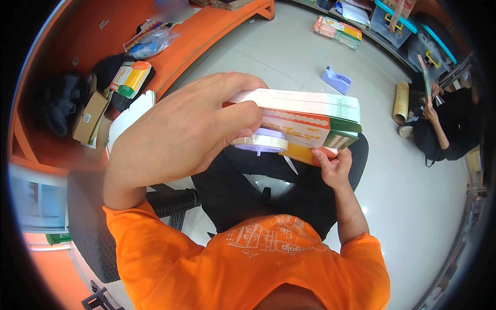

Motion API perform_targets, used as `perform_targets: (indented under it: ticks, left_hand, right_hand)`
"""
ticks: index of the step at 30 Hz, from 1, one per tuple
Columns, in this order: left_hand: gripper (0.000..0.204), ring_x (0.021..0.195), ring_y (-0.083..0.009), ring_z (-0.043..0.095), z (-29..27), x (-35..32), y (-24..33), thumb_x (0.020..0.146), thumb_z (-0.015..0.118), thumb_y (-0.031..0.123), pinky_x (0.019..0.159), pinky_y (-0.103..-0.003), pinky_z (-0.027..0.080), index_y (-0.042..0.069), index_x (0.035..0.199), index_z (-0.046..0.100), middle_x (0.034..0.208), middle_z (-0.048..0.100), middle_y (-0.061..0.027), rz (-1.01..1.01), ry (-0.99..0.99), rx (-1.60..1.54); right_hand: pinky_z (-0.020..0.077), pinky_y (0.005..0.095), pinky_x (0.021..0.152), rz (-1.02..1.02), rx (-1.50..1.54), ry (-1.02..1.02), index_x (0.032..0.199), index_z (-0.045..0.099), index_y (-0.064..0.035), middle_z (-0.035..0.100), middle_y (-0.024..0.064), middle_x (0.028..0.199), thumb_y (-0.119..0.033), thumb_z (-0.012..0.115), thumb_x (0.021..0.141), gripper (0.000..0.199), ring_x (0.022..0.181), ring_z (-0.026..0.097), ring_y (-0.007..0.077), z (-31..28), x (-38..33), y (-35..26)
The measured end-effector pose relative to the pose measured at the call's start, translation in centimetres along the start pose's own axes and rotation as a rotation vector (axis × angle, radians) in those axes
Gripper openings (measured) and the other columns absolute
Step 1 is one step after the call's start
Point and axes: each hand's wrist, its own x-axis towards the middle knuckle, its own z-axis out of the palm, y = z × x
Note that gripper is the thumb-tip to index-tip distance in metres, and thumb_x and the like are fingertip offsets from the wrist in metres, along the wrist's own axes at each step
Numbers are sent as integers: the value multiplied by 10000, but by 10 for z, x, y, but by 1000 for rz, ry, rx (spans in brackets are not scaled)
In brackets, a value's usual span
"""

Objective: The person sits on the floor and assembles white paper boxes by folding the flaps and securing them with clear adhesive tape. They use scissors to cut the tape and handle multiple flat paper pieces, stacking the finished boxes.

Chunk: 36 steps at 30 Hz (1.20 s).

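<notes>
Left hand (181, 134): fingers curled over the near end of one stack of flat packets (305, 121); thumb pressing a roll of clear tape (261, 142) under it
Right hand (336, 165): fingers pinching the stack's lower right corner
Stack: held above the lap; orange, white and green printed faces
Floor: one lilac tape dispenser (336, 79) well apart

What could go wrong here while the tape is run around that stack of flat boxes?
The left hand holds the tape roll against the stack of flat boxes, and only the right hand props it at a lower corner, so the stack could fan out or slip. The left hand also hides where the tape lands, so it might go on crooked.
</notes>
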Motion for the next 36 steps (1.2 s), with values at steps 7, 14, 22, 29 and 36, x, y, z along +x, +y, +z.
perform_targets:
  ticks: [7,14,22,29,36]
  left_hand:
    - [55,1034,-244,547,-5,-27,-23,902,614,43,913,-340,419,22,937,577,1151,560,-146,-10,286,41]
    - [196,794,-104,413,-35,-53,-109,1006,560,197,748,-239,395,7,982,522,829,461,-23,-527,193,22]
    - [411,814,-393,701,49,-64,-295,996,455,292,727,-447,551,-76,1052,629,899,692,-273,-624,-91,642]
    - [451,855,-360,730,88,34,-225,948,354,135,754,-414,608,-151,1274,476,1020,711,-267,-1256,-245,-222]
    - [506,1031,-382,683,98,41,-261,938,363,136,873,-474,555,-49,1402,443,1221,645,-266,-1325,-177,-269]
  right_hand:
    - [549,329,648,-227,-326,46,1002,663,17,697,162,906,17,748,790,228,769,693,276,-20,6,-25]
    - [555,345,666,-540,-869,-35,1064,660,-14,694,124,941,39,683,686,383,813,685,282,-47,16,-47]
    - [513,317,597,-576,-991,-169,1019,589,-105,614,33,862,-55,674,719,315,739,628,193,42,11,-37]
    - [493,310,554,-715,-1125,-173,990,558,-88,518,33,725,-77,635,745,257,633,568,191,71,52,-4]
    - [511,307,554,-814,-1218,-131,986,559,-90,551,39,737,-94,622,756,238,654,600,186,90,89,13]
